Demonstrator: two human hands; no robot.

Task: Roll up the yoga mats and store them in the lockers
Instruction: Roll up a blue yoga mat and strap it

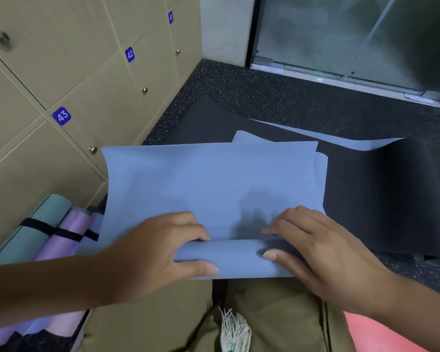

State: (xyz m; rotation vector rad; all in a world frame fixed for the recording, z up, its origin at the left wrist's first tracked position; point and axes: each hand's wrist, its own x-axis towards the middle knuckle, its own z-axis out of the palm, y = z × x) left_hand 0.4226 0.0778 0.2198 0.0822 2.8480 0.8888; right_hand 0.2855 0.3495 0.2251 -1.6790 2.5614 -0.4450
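Here the blue yoga mat (208,184) lies on the dark speckled floor (277,97) directly ahead of the person's knees, its near end turned over into a low roll that both hands hold. The left hand (160,252) curls over the left part of the roll, fingers tucked on the far side and thumb pressed on the near face; the right hand (313,247) grips the right part likewise, fingers curled on top and thumb on the near face. Beyond the hands the mat runs flat away from the person, and its far end rises in loose folds, showing a black underside (381,194) to the right. To the left, the beige lockers (92,97) numbered 43, 42 and 41 stand close along the mat's left edge, all doors closed. Rolled mats, one teal (33,232) and one lilac (69,240), bound with a black strap (51,228), lie against the locker base just beside the left forearm. A glass door (353,39) closes the far side, with bare floor between it and the mat. A red mat (381,336) shows at the lower right.
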